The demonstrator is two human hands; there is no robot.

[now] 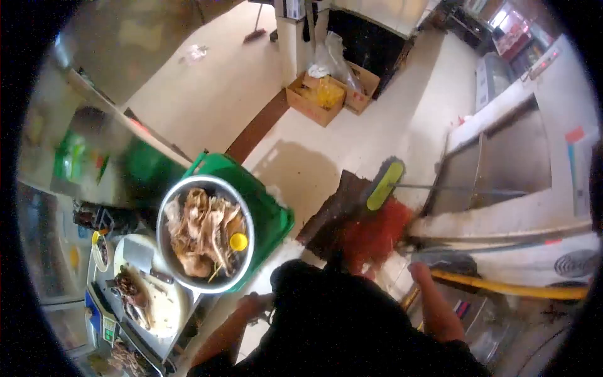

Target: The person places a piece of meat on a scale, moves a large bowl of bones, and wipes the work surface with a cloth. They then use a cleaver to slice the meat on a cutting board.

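My left hand (254, 305) is low beside my dark clothing, below a large metal basin (164, 251). Its fingers are too small and blurred to show what they hold, if anything. The basin holds browned meat or bone pieces (200, 229) and a small yellow cup (239, 242). Out to the other side, my right hand (419, 271) hangs near a yellow-edged counter; its fingers are hard to make out. To the left, a round cutting board (166, 308) carries a cleaver (139, 252) and dark cooked meat (129, 286).
A green bin (267, 220) stands under or right behind the basin. On the floor lie a broom with a lime-green head (384, 186) and a dark and red mat (370, 232). Cardboard boxes (320, 113) sit by a pillar. A white cabinet (490, 135) lines the right side.
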